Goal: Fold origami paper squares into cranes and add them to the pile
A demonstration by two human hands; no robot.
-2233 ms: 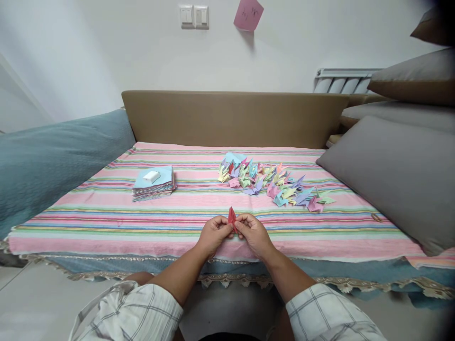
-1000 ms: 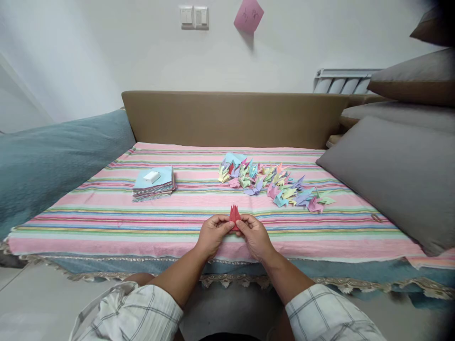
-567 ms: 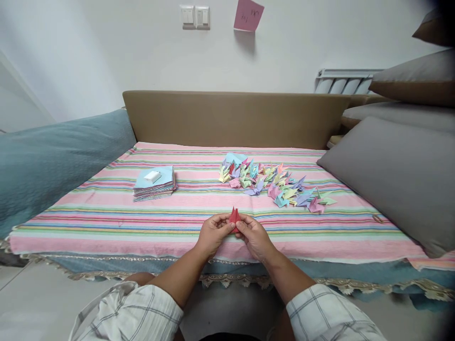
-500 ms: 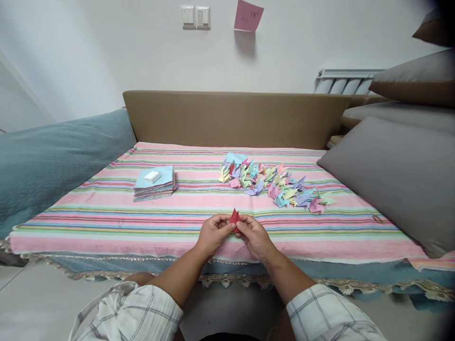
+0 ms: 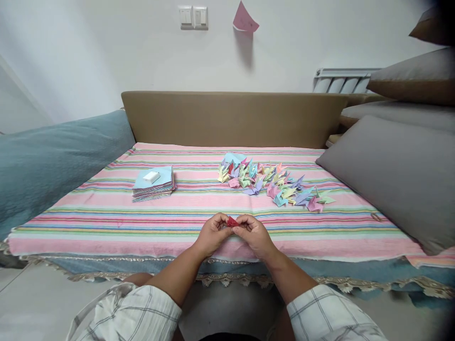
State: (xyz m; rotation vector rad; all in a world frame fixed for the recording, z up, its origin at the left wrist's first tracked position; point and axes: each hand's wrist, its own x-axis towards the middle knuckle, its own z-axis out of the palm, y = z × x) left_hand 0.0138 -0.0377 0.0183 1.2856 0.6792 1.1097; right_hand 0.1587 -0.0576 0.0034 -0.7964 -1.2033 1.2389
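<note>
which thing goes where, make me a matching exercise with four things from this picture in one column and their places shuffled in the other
Things
1. small folded red paper
2. small white rectangular block
3. curled pink paper note
4. large grey cushion

Places
A. on the white wall
B. at the right end of the pink striped cloth
C. on top of the stack of square paper sheets
D. between the fingers of the left hand and right hand

Right pairs: 1-D, 2-C, 3-A, 4-B
</note>
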